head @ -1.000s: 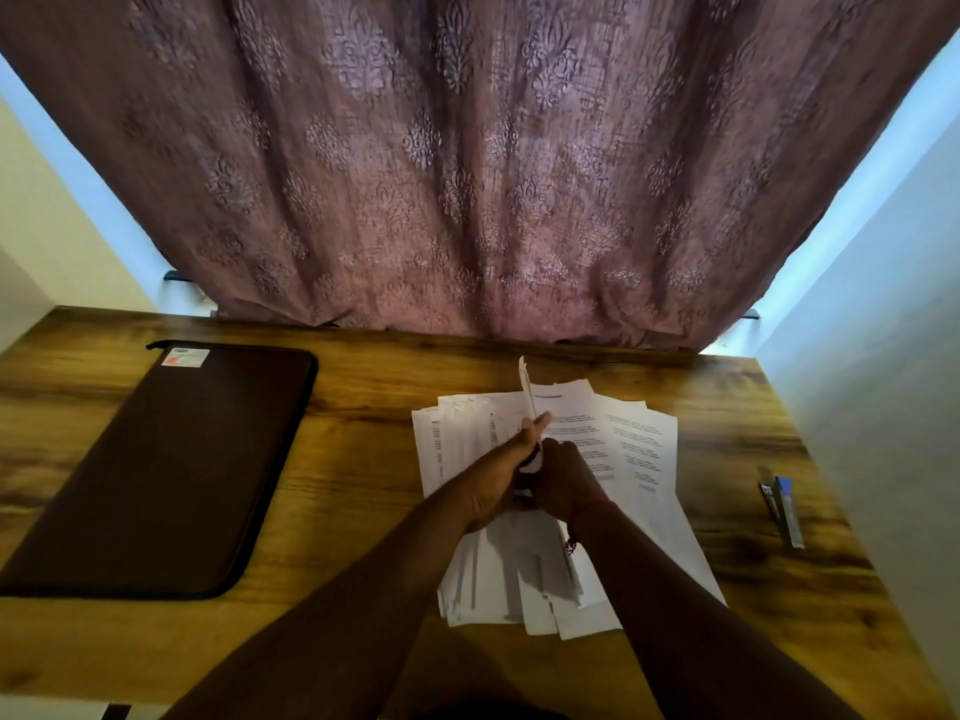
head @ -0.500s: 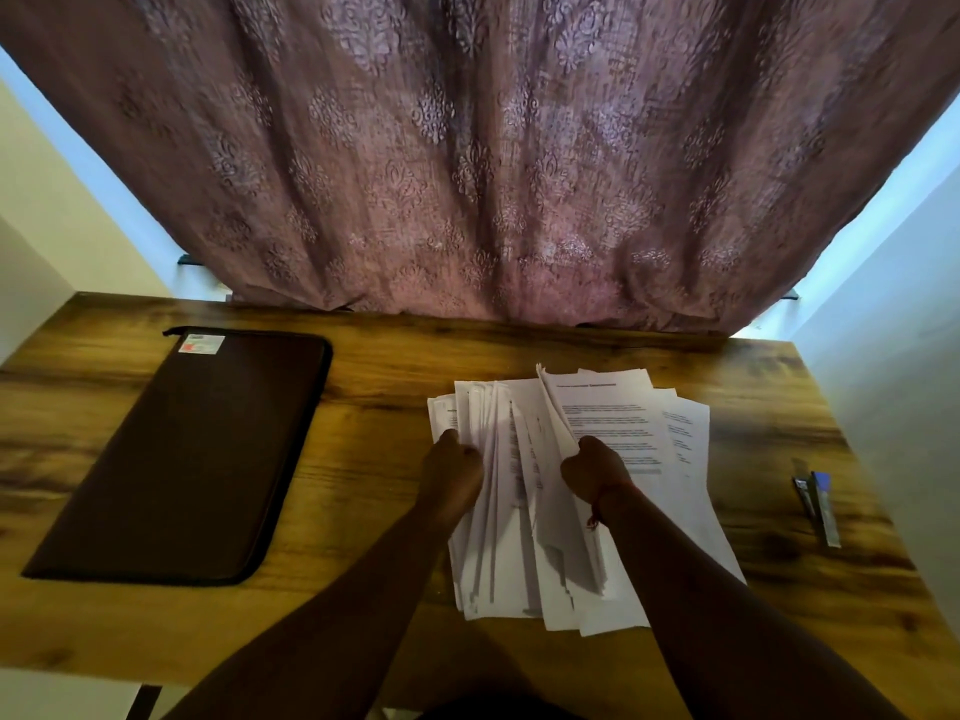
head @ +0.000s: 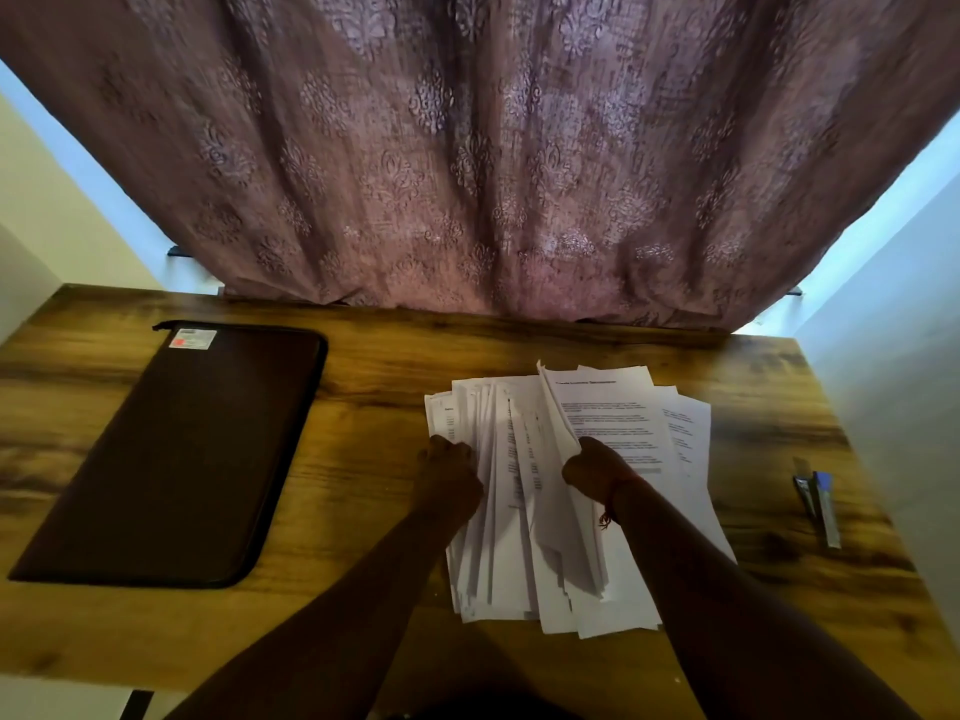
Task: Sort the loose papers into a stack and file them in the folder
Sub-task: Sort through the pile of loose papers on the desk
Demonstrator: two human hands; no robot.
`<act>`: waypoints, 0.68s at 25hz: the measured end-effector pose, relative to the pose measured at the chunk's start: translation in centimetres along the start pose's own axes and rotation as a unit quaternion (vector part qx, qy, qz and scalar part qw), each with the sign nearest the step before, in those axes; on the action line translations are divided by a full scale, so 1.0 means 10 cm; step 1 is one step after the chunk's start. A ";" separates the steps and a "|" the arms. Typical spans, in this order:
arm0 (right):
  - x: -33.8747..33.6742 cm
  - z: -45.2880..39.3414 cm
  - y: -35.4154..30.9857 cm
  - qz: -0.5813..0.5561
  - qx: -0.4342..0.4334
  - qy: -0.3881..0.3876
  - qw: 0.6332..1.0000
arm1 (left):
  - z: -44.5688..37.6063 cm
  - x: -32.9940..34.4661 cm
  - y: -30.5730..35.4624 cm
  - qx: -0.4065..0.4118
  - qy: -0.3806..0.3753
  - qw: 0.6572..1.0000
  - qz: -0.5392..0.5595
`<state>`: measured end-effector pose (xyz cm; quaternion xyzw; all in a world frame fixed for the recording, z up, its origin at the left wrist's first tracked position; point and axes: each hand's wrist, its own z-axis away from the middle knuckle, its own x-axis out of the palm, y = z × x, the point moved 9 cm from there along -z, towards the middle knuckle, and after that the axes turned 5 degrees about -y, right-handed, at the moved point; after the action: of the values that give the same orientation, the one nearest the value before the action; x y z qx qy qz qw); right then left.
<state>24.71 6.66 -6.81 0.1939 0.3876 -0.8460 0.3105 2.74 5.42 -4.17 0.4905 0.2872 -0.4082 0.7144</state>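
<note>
My hands parted since second ago: left hand (head: 451, 472) grips papers (head: 511, 511) at left edge, right hand (head: 592, 467) pinches lifted sheets (head: 558, 413). Pile mid-desk, still fanned, unsquared. Folder (head: 171, 454) shut, far-left desk (head: 363, 459).

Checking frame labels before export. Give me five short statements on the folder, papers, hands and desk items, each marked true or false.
1. The dark brown zip folder lies shut on the wooden desk. True.
2. The white printed papers are squared into a neat stack. False: they are fanned out and uneven.
3. The left hand rests on the folder. False: it is at the left edge of the papers, well apart from the folder.
4. The right hand lifts some sheets up off the pile. True.
5. The pens lie between the folder and the papers. False: they lie right of the papers, near the desk's right edge.
</note>
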 end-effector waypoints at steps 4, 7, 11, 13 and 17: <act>0.00 -0.04 0.02 0.000 0.003 0.002 1.000 | 0.04 -0.07 0.10 0.027 0.043 0.992 0.116; 0.00 -0.06 0.03 0.003 0.008 -0.004 1.000 | 0.05 -0.04 0.29 0.097 0.024 0.993 0.066; -0.03 -0.11 0.05 0.021 0.017 0.010 1.000 | 0.05 0.11 0.48 0.147 0.011 0.985 -0.093; -0.04 -0.12 0.04 0.028 0.018 0.014 0.999 | 0.02 0.16 0.41 0.100 -0.001 0.992 -0.071; -0.03 -0.13 0.02 0.033 0.006 0.009 0.999 | -0.03 0.19 0.29 0.037 -0.018 0.997 -0.068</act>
<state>25.13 7.63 -7.55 0.2164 0.3787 -0.8357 0.3338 6.24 5.69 -4.48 0.4883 0.2922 -0.4748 0.6714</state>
